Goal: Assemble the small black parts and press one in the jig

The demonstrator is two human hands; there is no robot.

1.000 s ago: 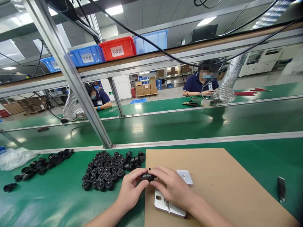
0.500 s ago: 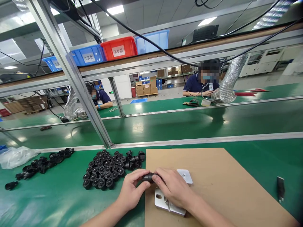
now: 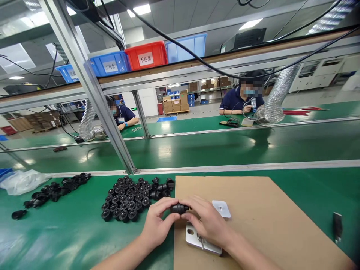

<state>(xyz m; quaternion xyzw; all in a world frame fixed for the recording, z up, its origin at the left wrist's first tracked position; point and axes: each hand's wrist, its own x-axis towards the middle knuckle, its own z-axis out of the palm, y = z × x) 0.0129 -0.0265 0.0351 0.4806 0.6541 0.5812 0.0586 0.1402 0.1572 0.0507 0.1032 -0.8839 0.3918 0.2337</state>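
My left hand (image 3: 157, 224) and my right hand (image 3: 206, 221) meet at the near edge of a brown cardboard sheet (image 3: 261, 217), both pinching one small black cylindrical part (image 3: 178, 208) between their fingertips. Under my right hand lies a silver metal plate (image 3: 197, 240), partly hidden by the palm. A small white square plate (image 3: 222, 208) rests just right of my fingers. To the left of my left hand, several black round parts (image 3: 126, 200) stand upright in tight rows on the green belt.
A loose pile of black parts (image 3: 56, 189) and a clear plastic bag (image 3: 22, 180) lie far left. A slanted aluminium post (image 3: 112, 127) stands behind the rows. A small dark tool (image 3: 336, 225) lies at the right. Two other people work across the belts.
Both hands stay together on the black part, with the fingers shifting slightly around it. The view has moved a little to the left.
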